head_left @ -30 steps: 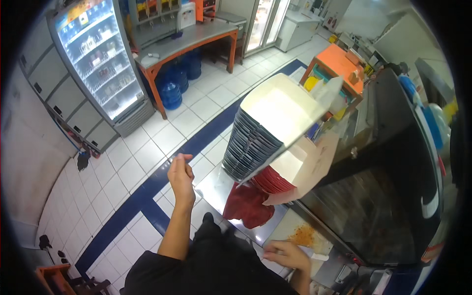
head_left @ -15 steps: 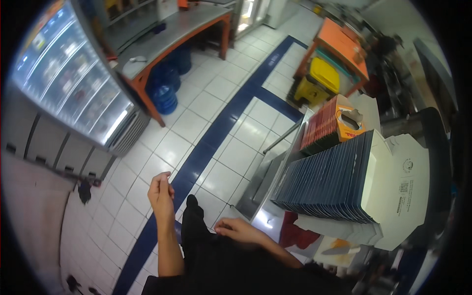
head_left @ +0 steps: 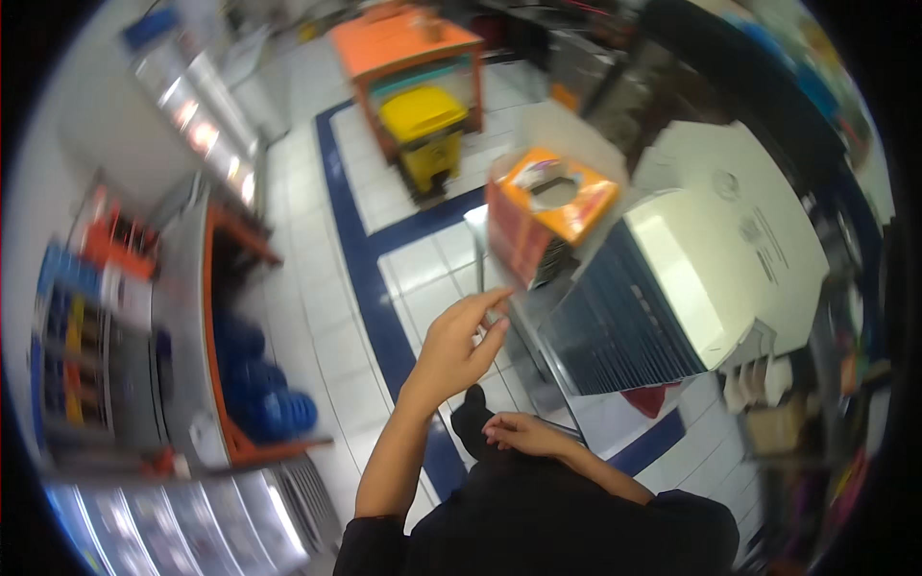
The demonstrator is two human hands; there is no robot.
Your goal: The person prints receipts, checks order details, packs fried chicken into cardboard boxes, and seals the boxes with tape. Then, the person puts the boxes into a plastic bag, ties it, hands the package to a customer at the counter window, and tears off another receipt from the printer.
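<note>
My left hand [head_left: 459,348] reaches forward in the air, its fingers bent but apart and nothing held. It is nearest to the stack of dark-blue-sided flat cartons [head_left: 615,322] and the orange and red carton [head_left: 519,226] with an oval opening on top. A gap separates it from both. Lower down, close to my body, my right hand [head_left: 526,434] hangs loosely curled with its fingers partly apart and no object visible in it. White inner flaps [head_left: 759,230] of the end carton spread out at the right. Both groups of cartons rest on a metal table [head_left: 538,355].
A yellow bin [head_left: 423,130] stands by an orange table [head_left: 403,43] ahead. Along the left are a metal counter [head_left: 182,317] with orange legs, large blue water bottles [head_left: 274,408] beneath it, and a lit glass-front fridge [head_left: 182,523]. White floor tiles carry blue stripes.
My view has swung to the right, and I have come closer to the cartons. My left hand has risen forward towards them. The right hand stays low by my body.
</note>
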